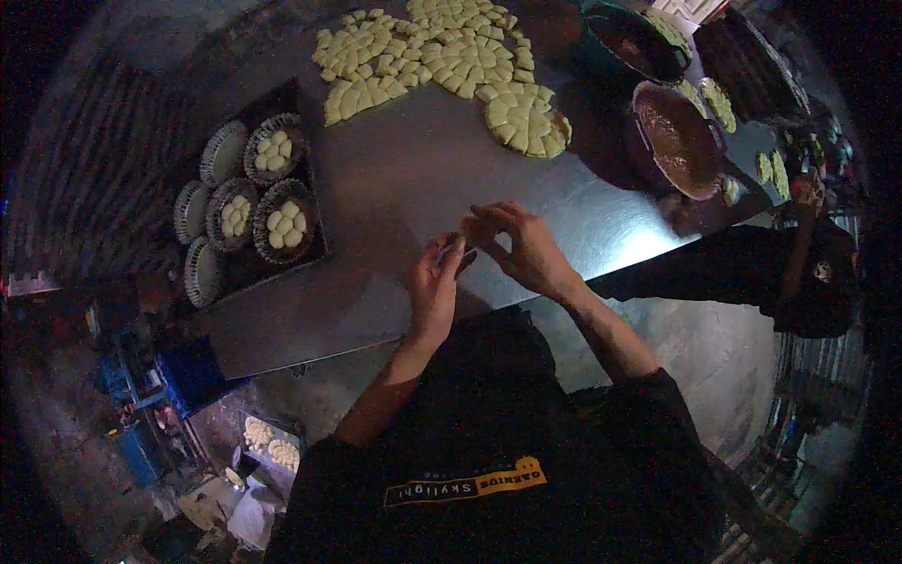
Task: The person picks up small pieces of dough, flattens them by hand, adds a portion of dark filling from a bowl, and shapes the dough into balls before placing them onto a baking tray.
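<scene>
Over the near part of the metal table (376, 197), my left hand (435, 296) and my right hand (528, 252) meet at the fingertips. The fingers of both are curled and pressed together around something small that I cannot make out in the dim light. Beyond them lies a pale dough round (526, 120) cut into wedges. More cut dough (465, 61) spreads along the far side. On the left, a dark tray (317, 230) carries several fluted pans (225, 150); three of them hold clusters of small dough balls (286, 226).
A pinkish basin (672, 136) with brown contents stands at the right, with a dark green basin (634, 42) behind it. Another person (808, 254) is at the right end of the table. Low at the left are a blue crate (195, 374) and a tray of dough (272, 444).
</scene>
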Action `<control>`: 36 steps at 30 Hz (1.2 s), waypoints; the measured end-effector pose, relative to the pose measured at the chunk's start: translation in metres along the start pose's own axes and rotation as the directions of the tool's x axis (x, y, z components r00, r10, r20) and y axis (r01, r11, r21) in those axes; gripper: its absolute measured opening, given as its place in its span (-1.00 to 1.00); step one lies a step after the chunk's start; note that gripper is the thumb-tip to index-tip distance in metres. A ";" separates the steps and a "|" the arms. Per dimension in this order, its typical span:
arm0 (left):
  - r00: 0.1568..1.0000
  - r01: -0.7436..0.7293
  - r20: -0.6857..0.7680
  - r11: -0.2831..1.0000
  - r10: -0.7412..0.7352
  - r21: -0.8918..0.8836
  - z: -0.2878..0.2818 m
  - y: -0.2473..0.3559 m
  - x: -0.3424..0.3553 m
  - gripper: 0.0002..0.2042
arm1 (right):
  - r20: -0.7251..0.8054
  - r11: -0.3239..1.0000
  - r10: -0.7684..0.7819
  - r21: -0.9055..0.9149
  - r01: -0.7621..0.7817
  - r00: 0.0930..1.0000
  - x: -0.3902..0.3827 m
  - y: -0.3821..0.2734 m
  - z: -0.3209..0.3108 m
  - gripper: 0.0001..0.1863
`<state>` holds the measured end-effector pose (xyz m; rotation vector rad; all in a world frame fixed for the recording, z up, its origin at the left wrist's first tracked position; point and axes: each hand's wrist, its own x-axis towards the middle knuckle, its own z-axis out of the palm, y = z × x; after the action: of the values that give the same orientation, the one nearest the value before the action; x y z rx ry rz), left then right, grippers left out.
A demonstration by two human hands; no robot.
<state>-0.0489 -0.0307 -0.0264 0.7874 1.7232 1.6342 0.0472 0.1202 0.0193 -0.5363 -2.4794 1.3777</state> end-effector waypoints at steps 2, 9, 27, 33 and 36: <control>0.999 -0.026 -0.026 0.990 0.022 -0.139 -0.001 -0.005 0.006 -0.76 | -0.080 0.879 -0.322 -0.395 0.266 0.944 0.003 -0.003 0.016 -0.61; 0.994 0.110 0.035 0.917 -0.105 -0.384 -0.012 -0.016 0.007 -0.81 | 0.085 0.982 0.157 0.088 -0.164 0.984 -0.009 -0.040 0.000 -0.60; 0.994 -0.009 0.103 0.997 0.017 -0.082 0.052 0.032 0.026 -0.86 | -0.090 0.989 -0.132 -0.080 0.125 0.987 -0.039 0.013 -0.081 -0.78; 0.878 0.448 0.094 0.736 -0.470 -0.507 0.080 0.036 0.023 -0.78 | 0.020 0.984 -0.163 -0.064 0.164 0.986 -0.029 0.029 -0.095 -0.69; 0.846 0.517 0.230 0.634 -0.480 -0.575 0.078 0.036 0.023 -0.71 | 0.113 0.971 -0.238 0.033 0.236 0.965 -0.022 0.037 -0.106 -0.69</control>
<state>-0.0020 0.0379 0.0059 0.0094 1.0835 1.5931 0.1157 0.2093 0.0416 -0.1505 -2.5185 1.3704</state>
